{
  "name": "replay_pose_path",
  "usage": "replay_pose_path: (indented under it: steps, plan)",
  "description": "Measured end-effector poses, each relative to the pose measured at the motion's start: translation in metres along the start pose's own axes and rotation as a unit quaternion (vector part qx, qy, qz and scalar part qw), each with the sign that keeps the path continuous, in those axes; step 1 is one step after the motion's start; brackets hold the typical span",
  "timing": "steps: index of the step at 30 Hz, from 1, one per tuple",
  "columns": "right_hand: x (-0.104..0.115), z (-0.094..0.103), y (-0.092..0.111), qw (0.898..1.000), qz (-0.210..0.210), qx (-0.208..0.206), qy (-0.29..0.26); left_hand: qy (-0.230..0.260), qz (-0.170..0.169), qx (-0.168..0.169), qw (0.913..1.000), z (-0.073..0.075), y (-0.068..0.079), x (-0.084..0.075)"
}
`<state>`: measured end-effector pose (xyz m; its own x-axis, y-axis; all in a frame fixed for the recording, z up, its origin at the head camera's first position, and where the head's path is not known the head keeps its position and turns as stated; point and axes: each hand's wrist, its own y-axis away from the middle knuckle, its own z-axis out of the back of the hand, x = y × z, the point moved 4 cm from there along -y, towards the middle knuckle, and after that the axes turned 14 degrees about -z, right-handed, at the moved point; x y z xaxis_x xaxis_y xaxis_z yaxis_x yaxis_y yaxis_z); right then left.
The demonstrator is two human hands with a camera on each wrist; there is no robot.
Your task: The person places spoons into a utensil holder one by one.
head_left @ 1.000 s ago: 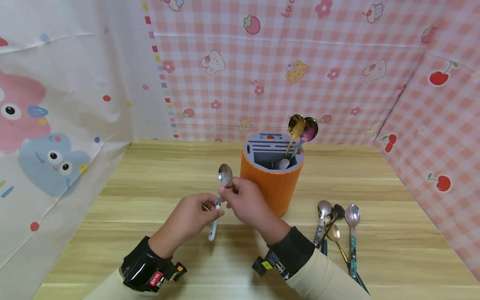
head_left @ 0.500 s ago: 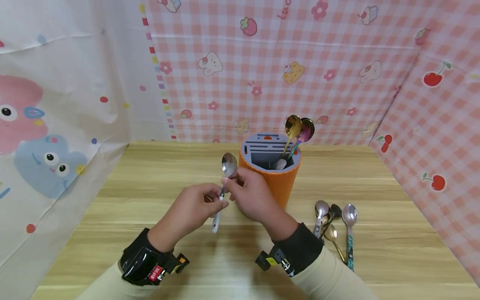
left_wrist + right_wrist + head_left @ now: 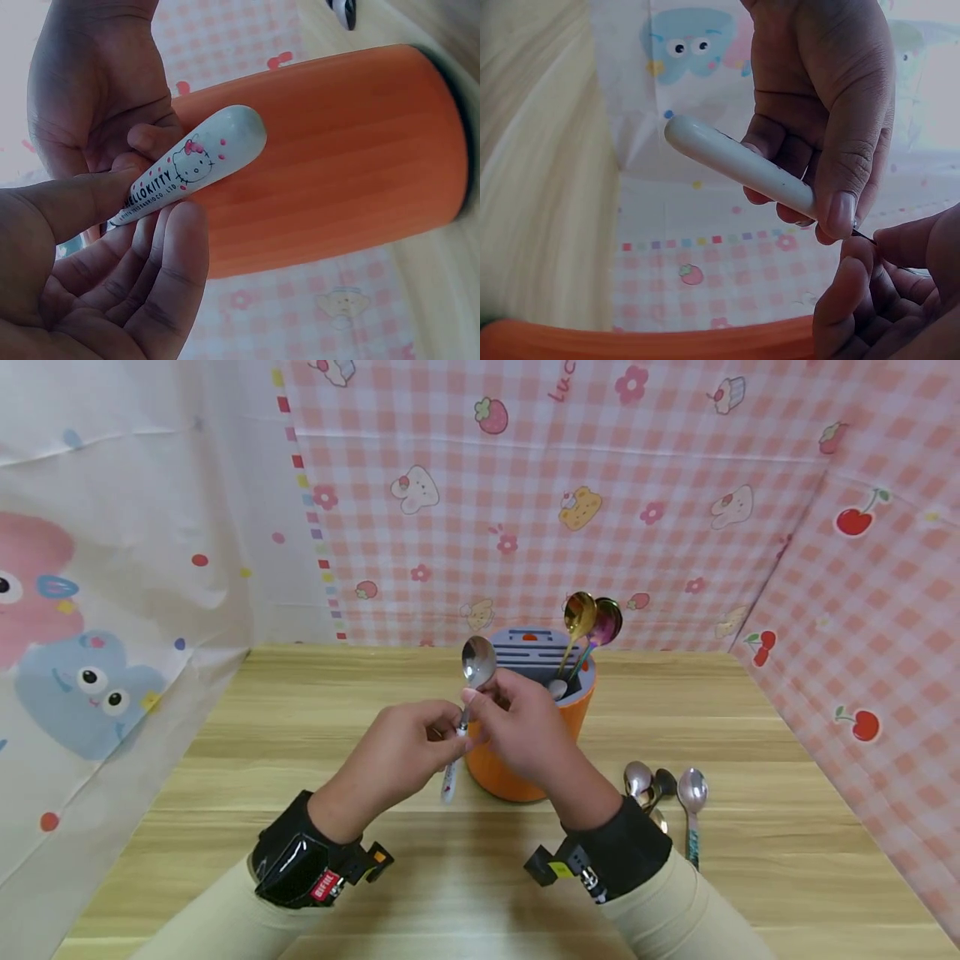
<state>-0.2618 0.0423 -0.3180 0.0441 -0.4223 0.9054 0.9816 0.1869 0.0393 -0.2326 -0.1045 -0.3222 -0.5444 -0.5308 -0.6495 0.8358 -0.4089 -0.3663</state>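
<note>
A spoon (image 3: 478, 662) with a polished metal bowl and a white printed handle (image 3: 199, 161) is held up tilted, bowl uppermost. My left hand (image 3: 393, 756) pinches it where the handle meets the metal neck. Just above, my right hand (image 3: 521, 727) pinches the neck below the bowl, close to the left fingertips. Both hands are in front of the orange utensil holder (image 3: 498, 772), and the right one covers part of its rim. In the holder stand a gold spoon (image 3: 580, 614) and a rainbow-coloured spoon (image 3: 606, 622), bowls up, with another pale spoon end (image 3: 557, 689) lower in the opening.
Several more spoons lie on the wooden table (image 3: 360, 677) to the right: a silver one with a teal patterned handle (image 3: 692, 789), a black one (image 3: 663, 782) and another silver one (image 3: 638, 777). My right forearm partly hides them. Patterned cloth (image 3: 450, 527) hangs behind the table.
Both hands have moved up and to the right with the spoon, which now overlaps the holder's left edge in the head view. The grip looks the same.
</note>
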Motion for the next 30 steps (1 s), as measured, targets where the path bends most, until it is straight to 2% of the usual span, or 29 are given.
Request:
replay_pose_path:
  steps: [11, 21, 30]
  plan:
    - [0.011, 0.027, 0.001, 1.000, 0.006, -0.019, 0.010, 0.004, -0.016, 0.011, 0.9998, 0.003, -0.022, -0.019]
    - [0.026, 0.054, 0.000, 0.997, 0.026, -0.060, 0.032, 0.001, -0.021, 0.018, 0.9996, 0.005, -0.046, -0.036]
    - [0.038, 0.075, -0.002, 0.992, 0.065, -0.098, 0.037, 0.036, -0.027, 0.010, 0.9989, 0.008, -0.062, -0.045]
